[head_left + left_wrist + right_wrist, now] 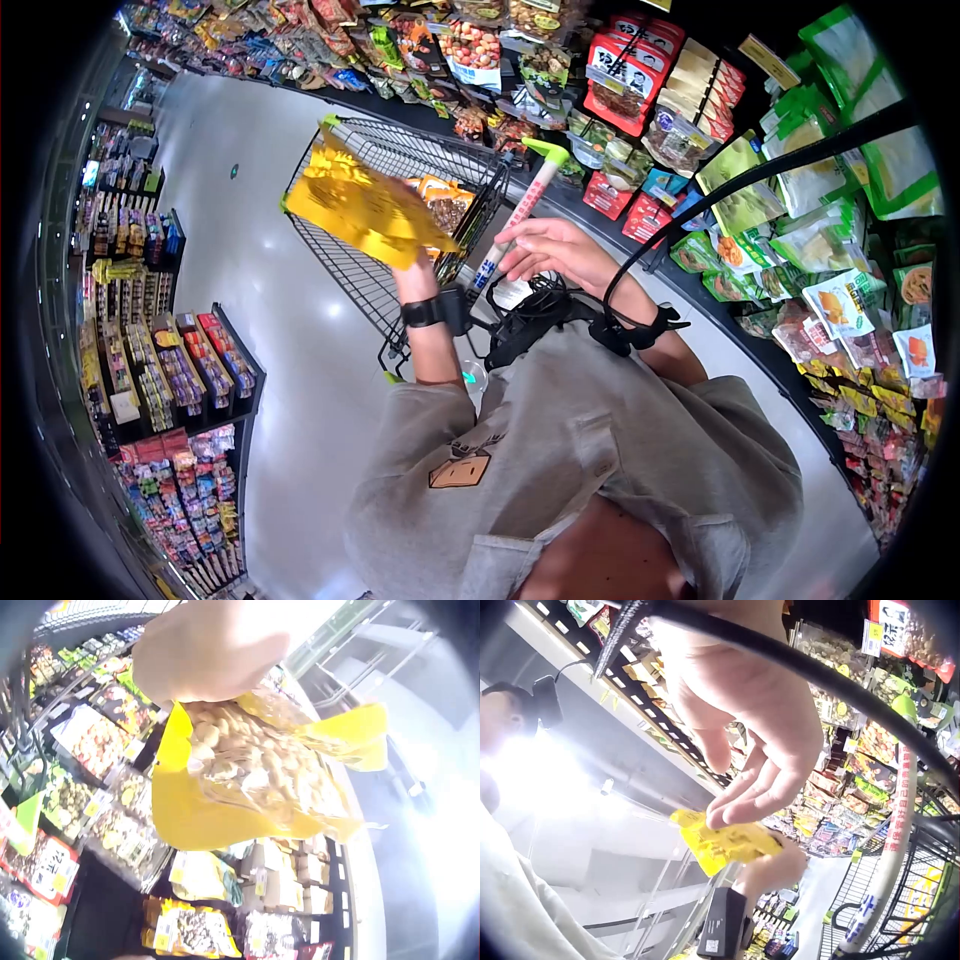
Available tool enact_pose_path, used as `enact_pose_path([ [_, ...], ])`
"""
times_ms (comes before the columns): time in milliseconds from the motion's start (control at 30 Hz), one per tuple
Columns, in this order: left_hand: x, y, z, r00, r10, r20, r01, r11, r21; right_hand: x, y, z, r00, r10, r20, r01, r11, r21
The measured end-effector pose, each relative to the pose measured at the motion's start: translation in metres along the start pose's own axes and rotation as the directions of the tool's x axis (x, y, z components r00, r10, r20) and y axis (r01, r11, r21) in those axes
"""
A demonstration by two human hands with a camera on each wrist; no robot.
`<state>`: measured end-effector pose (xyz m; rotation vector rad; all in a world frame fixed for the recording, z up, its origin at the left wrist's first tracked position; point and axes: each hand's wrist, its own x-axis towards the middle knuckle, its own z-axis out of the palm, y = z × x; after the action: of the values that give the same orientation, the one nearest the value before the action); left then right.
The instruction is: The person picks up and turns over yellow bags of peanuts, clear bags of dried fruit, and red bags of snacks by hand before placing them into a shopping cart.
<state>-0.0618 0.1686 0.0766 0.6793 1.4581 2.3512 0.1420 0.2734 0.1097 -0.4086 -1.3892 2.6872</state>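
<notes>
My left hand (pixel 214 652) grips a yellow bag of nuts (pixel 355 205) by one edge, held up over the shopping cart (pixel 345 288). Pale nuts show through the bag's clear window in the left wrist view; in the head view its shiny yellow side covers most of the hand. Beside the cart's handle (pixel 521 215), a white bar with red lettering and green ends, hovers my right hand (pixel 562 250). Its fingers are relaxed and loosely bent, and hold nothing in the right wrist view. An orange bag (pixel 450 210) with a nut picture lies inside the cart.
Shelves of bagged snacks (pixel 630 75) run along the front and right, close to the cart. More display racks (pixel 180 365) stand at the left across a pale floor aisle (pixel 285 430). Black cables (pixel 545 300) hang near my right wrist.
</notes>
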Motion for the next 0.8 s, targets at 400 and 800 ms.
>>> enact_pose_path([
  [400,0.0,-0.028,-0.118,0.971,-0.217,-0.099,0.236,0.93,0.281,-0.01,0.002,-0.023,0.944,-0.187,-0.274,0.252,0.941,0.228],
  [800,0.033,-0.005,0.125,0.659,-0.508,0.555,0.635,0.771,-0.047,-0.052,0.002,-0.048,0.875,-0.164,-0.455,0.311,0.911,0.271],
])
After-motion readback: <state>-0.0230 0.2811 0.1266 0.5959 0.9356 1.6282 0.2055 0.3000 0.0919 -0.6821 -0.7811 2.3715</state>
